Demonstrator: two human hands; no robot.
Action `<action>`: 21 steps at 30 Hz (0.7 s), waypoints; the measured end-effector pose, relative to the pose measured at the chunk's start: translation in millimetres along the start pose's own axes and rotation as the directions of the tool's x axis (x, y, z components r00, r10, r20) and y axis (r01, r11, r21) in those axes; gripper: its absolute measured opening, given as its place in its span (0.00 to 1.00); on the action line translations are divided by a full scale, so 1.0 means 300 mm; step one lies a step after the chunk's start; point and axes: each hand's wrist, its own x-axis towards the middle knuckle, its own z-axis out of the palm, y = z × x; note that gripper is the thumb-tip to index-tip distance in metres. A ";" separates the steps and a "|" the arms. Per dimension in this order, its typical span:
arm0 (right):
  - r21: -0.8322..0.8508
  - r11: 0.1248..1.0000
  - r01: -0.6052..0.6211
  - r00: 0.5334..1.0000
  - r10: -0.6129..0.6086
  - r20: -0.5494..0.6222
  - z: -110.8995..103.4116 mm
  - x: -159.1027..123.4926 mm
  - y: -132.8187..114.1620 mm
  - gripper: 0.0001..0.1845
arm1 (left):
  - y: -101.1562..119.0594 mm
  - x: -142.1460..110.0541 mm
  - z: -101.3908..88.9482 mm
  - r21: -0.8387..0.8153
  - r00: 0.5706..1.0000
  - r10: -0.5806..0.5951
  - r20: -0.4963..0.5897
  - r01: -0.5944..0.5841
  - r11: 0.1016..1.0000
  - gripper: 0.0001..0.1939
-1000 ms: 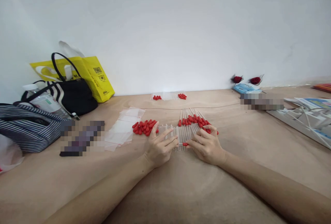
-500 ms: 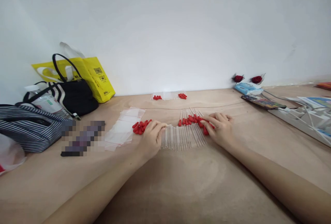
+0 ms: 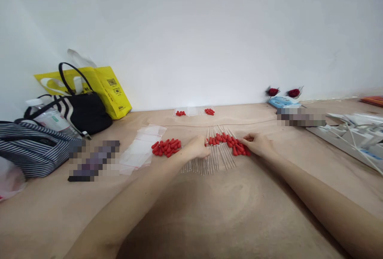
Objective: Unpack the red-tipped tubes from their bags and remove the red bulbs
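My left hand [image 3: 198, 147] is closed with its fingertips on a red rubber bulb at the left end of a cluster of red bulbs [image 3: 222, 138]. At the cluster's right end, the thumb and fingers of my right hand [image 3: 256, 144] pinch a red bulb. A row of thin clear dropper tubes [image 3: 214, 163] lies below the cluster, partly covered by my left hand. More clear tubes [image 3: 220, 129] stick out behind the bulbs. Left of my left hand is a loose heap of red bulbs [image 3: 166, 147]. Flat clear zip bags [image 3: 140, 147] lie overlapped beside that heap.
By the wall lies a clear bag [image 3: 194, 111] with red bulbs at both ends. A yellow bag [image 3: 115, 95], a black bag [image 3: 92, 113] and a striped pouch [image 3: 50, 151] stand at left. At right are a blue tissue pack [image 3: 284, 102] and white power strips [image 3: 353, 139].
My left hand has moved right from the loose heap, across the tubes, to the bulb cluster. My right hand has stayed at the cluster's right end, shifting slightly.
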 end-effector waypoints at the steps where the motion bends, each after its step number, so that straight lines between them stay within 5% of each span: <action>1: -0.005 1.000 0.007 1.000 -0.007 0.007 0.000 0.000 0.002 0.19 | 0.004 0.003 0.004 0.018 1.000 -0.008 0.001 0.008 1.000 0.13; 6: -0.022 1.000 0.007 1.000 -0.008 -0.007 0.004 0.010 0.019 0.19 | 0.014 0.006 0.006 0.083 0.999 -0.035 -0.010 0.035 0.996 0.09; 15: -0.056 0.998 -0.005 1.000 0.006 0.017 0.004 0.059 0.004 0.15 | -0.003 -0.038 -0.010 0.051 0.991 0.051 -0.128 -0.045 0.998 0.19; 17: -0.070 0.998 -0.003 0.999 0.005 0.036 -0.002 0.084 -0.006 0.15 | -0.029 -0.072 -0.004 0.038 0.956 0.150 -0.251 -0.145 0.989 0.14; 21: -0.083 0.997 -0.005 0.996 0.013 0.089 0.003 0.135 -0.033 0.18 | -0.129 -0.146 0.031 0.119 0.777 0.340 -0.529 -0.329 0.937 0.06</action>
